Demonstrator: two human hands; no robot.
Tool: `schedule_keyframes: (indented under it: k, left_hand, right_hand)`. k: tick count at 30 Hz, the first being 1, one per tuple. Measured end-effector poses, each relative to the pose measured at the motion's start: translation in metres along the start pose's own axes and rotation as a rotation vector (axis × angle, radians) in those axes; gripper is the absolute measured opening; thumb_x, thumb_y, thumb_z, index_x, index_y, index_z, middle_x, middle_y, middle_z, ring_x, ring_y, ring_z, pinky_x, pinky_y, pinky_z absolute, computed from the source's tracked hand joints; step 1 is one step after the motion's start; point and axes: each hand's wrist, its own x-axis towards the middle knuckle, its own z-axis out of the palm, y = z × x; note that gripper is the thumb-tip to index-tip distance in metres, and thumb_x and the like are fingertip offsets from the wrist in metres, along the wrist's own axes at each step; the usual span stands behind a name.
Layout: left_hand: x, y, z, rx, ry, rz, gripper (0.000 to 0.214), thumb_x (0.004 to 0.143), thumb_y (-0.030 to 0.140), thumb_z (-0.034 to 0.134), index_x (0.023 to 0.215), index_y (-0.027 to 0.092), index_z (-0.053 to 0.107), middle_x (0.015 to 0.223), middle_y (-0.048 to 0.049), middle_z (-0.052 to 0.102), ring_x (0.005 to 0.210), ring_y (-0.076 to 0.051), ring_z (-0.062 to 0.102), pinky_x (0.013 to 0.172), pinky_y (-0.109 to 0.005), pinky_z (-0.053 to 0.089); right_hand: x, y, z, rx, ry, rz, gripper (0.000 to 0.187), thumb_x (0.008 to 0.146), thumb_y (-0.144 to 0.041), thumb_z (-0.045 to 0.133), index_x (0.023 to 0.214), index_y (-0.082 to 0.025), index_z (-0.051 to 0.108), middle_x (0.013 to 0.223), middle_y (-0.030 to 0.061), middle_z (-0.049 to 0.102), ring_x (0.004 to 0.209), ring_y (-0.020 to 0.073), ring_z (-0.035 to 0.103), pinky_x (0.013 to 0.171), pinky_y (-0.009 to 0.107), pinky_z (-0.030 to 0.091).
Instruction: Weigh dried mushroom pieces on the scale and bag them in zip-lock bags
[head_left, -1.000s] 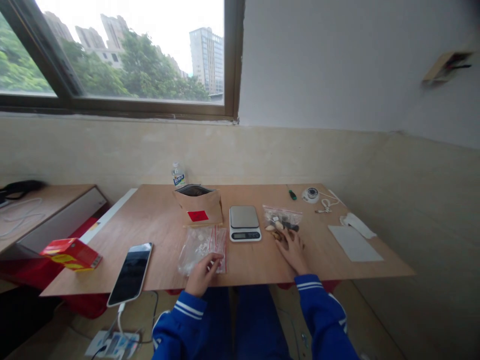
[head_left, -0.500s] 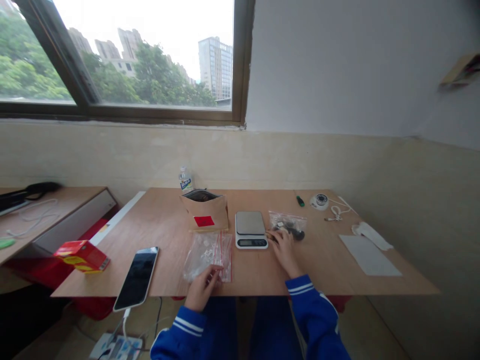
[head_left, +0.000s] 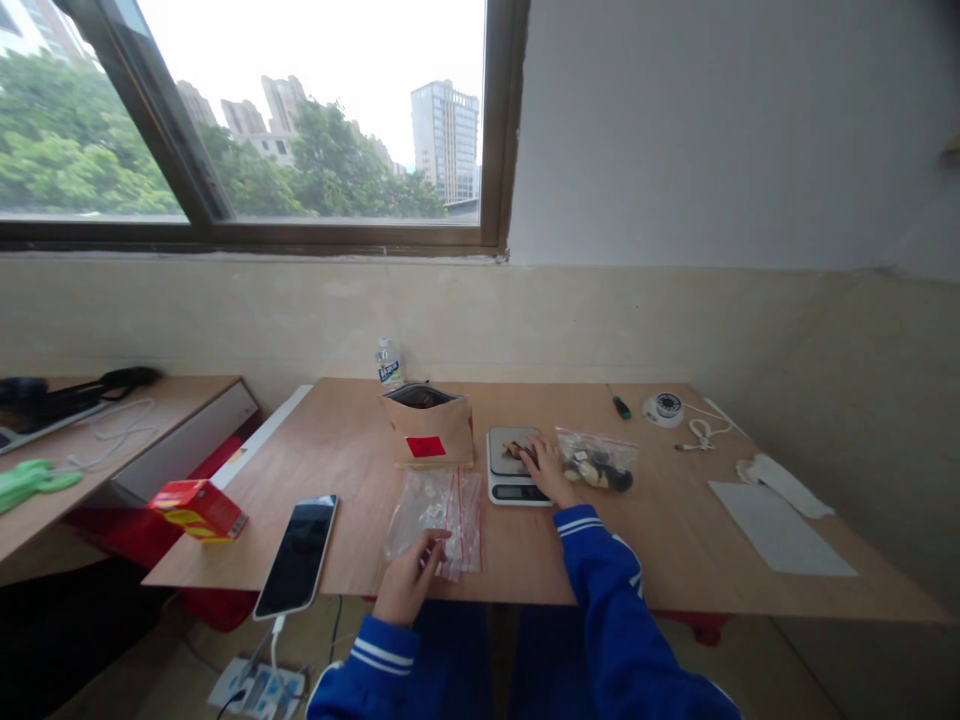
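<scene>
A white kitchen scale with a grey plate and a dark display stands near the middle of the table. On its plate lie small brown, irregular pieces, too small to name. My right hand reaches over the plate's right side, its bent fingertips closed at these pieces and partly hiding them. My left hand is curled at the near edge of some clear zip bags with red seal lines, thumb and fingers pinched on the plastic. Behind them stands an open brown paper pouch with a red label.
Right of the scale lies a zip bag of dark and pale pieces. Farther right are a green screwdriver, a white dome camera and a white sheet. On the left are a phone, a red box and a bottle.
My right hand has moved from beside the scale onto its plate, where brown pieces now show. My left hand stays at the zip bags. The view has shifted slightly left.
</scene>
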Motion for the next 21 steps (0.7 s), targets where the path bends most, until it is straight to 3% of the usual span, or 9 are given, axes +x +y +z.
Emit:
schedule_keyframes:
  k: [3,6,10,13,16,21]
  left_hand:
    - [0.013,0.006,-0.005,0.049,0.064,0.085,0.032,0.09,0.04,0.036,0.104,0.021,0.058,0.083,-0.0043,0.067,0.071,-0.016,0.061,0.067,-0.029,0.049]
    - [0.031,0.017,-0.016,0.104,0.225,0.22,0.03,0.09,0.036,0.036,0.104,0.02,0.058,0.091,-0.0069,0.066,0.083,-0.017,0.062,0.074,-0.031,0.05]
    - [0.063,0.042,-0.046,0.224,0.569,0.371,0.026,0.09,0.029,0.037,0.102,0.018,0.057,0.094,-0.0079,0.061,0.089,-0.018,0.058,0.08,-0.033,0.047]
    - [0.095,0.063,-0.076,0.349,0.722,0.433,0.023,0.089,0.026,0.038,0.098,0.017,0.057,0.094,-0.0078,0.059,0.091,-0.019,0.055,0.086,-0.035,0.044]
    - [0.13,0.08,-0.098,0.49,0.645,0.421,0.024,0.088,0.024,0.036,0.092,0.017,0.059,0.092,-0.0078,0.06,0.092,-0.021,0.054,0.086,-0.036,0.043]
    - [0.173,0.09,-0.118,0.656,0.255,0.23,0.022,0.082,0.021,0.04,0.081,0.017,0.062,0.083,-0.0067,0.066,0.08,-0.02,0.059,0.079,-0.033,0.045]
  right_hand:
    - [-0.01,0.002,-0.018,0.126,0.09,-0.004,0.042,0.09,-0.041,0.036,0.119,-0.016,0.052,0.12,0.0139,0.053,0.115,0.0255,0.045,0.097,0.045,0.036]
    - [-0.046,0.014,-0.036,0.228,0.169,0.057,0.035,0.091,-0.038,0.034,0.109,-0.019,0.058,0.11,0.0117,0.059,0.107,0.0241,0.05,0.095,0.046,0.038]
    - [-0.101,0.047,-0.048,0.302,0.162,0.181,0.031,0.088,-0.037,0.038,0.098,-0.019,0.061,0.099,0.0122,0.063,0.096,0.0247,0.057,0.088,0.046,0.044]
    - [-0.111,0.07,-0.051,0.266,0.167,0.236,0.033,0.084,-0.037,0.042,0.105,-0.019,0.059,0.106,0.0127,0.061,0.099,0.0259,0.056,0.089,0.048,0.043]
    - [-0.096,0.081,-0.055,0.27,0.208,0.258,0.034,0.082,-0.035,0.041,0.105,-0.017,0.059,0.104,0.0122,0.062,0.098,0.0254,0.056,0.089,0.048,0.044]
    - [-0.087,0.079,-0.065,0.279,0.258,0.239,0.029,0.081,-0.024,0.037,0.094,-0.016,0.061,0.097,0.0111,0.062,0.094,0.0244,0.056,0.087,0.044,0.044]
